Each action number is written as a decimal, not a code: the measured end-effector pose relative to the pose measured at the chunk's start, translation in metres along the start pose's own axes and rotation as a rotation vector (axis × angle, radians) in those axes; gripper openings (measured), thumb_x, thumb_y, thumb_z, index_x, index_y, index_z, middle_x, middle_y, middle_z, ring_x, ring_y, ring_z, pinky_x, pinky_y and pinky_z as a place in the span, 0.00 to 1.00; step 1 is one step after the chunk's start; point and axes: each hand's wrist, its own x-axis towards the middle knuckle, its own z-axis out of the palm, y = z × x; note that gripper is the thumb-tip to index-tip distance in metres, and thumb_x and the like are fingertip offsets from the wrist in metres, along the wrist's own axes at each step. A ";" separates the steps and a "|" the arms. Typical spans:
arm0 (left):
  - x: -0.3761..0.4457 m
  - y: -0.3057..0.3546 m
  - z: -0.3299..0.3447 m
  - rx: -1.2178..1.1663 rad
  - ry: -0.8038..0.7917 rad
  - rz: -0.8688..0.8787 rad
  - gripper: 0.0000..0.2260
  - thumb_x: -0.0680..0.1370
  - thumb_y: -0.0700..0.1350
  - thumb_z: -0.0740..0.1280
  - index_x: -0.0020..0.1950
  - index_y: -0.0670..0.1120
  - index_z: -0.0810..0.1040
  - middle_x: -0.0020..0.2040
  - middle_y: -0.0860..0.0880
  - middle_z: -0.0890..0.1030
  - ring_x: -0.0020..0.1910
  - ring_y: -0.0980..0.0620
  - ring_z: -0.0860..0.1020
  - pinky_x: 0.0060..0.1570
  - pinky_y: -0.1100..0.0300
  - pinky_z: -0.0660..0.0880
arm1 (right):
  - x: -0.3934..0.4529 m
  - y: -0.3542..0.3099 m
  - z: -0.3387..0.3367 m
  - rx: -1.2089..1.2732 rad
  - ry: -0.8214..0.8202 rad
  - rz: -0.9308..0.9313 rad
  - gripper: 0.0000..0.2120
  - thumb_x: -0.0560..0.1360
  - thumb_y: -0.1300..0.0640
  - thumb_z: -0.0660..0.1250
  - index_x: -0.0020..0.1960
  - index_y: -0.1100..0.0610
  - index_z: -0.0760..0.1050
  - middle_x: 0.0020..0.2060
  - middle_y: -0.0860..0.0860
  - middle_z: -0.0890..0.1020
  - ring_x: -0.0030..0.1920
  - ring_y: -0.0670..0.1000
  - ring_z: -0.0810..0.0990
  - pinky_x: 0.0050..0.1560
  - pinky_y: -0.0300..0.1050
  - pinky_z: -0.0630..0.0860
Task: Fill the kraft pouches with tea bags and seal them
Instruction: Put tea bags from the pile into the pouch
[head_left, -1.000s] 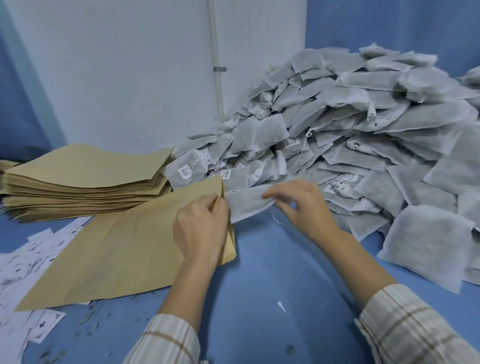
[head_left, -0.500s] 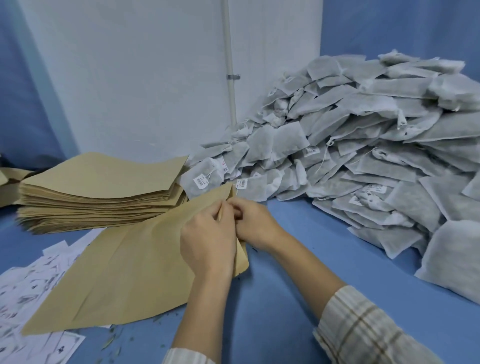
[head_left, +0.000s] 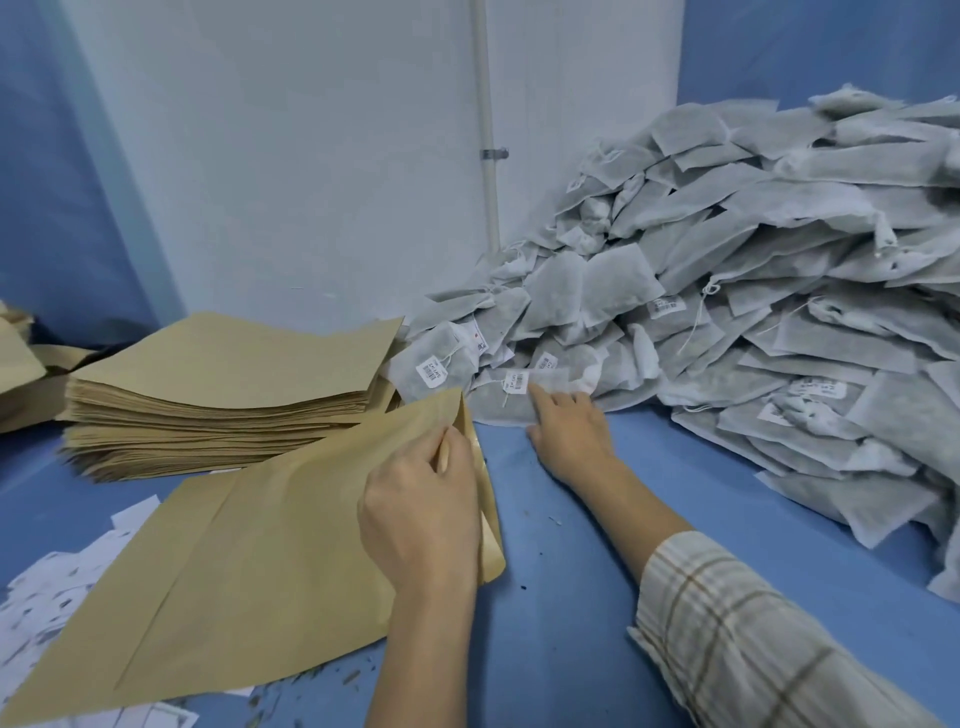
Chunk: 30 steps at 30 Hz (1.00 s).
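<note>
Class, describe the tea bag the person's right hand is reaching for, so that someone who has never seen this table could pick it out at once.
Start at the big heap of grey tea bags on the right of the blue table. At its near left foot, the right hand touches one tea bag lying flat on the table. Unlike its piled neighbours, it has a small white barcode tag beside the fingertips.

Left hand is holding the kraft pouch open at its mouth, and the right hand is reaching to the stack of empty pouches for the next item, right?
Not quite. In the head view the left hand does hold the kraft pouch at its mouth, but the right hand reaches to the pile of tea bags, fingers on a tea bag at its near edge, not to the stack of empty pouches.
</note>
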 end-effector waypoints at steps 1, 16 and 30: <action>0.001 -0.001 -0.001 -0.009 0.006 -0.007 0.15 0.76 0.48 0.60 0.33 0.45 0.77 0.26 0.47 0.70 0.32 0.45 0.69 0.32 0.56 0.67 | 0.000 0.002 0.000 -0.010 0.020 -0.012 0.24 0.78 0.60 0.58 0.73 0.53 0.57 0.64 0.56 0.70 0.64 0.58 0.67 0.60 0.49 0.66; 0.000 -0.004 -0.007 -0.058 -0.008 -0.067 0.12 0.75 0.49 0.60 0.36 0.48 0.81 0.27 0.47 0.72 0.35 0.45 0.72 0.36 0.56 0.70 | -0.011 0.012 -0.009 -0.092 -0.004 -0.052 0.20 0.79 0.46 0.55 0.67 0.54 0.67 0.62 0.54 0.74 0.63 0.56 0.68 0.61 0.49 0.65; -0.003 0.003 -0.008 -0.124 0.031 -0.057 0.11 0.76 0.50 0.63 0.40 0.47 0.82 0.34 0.44 0.80 0.37 0.44 0.73 0.36 0.57 0.67 | -0.079 0.014 -0.067 0.394 0.485 -0.626 0.11 0.67 0.65 0.75 0.47 0.56 0.84 0.36 0.49 0.83 0.39 0.51 0.74 0.44 0.42 0.71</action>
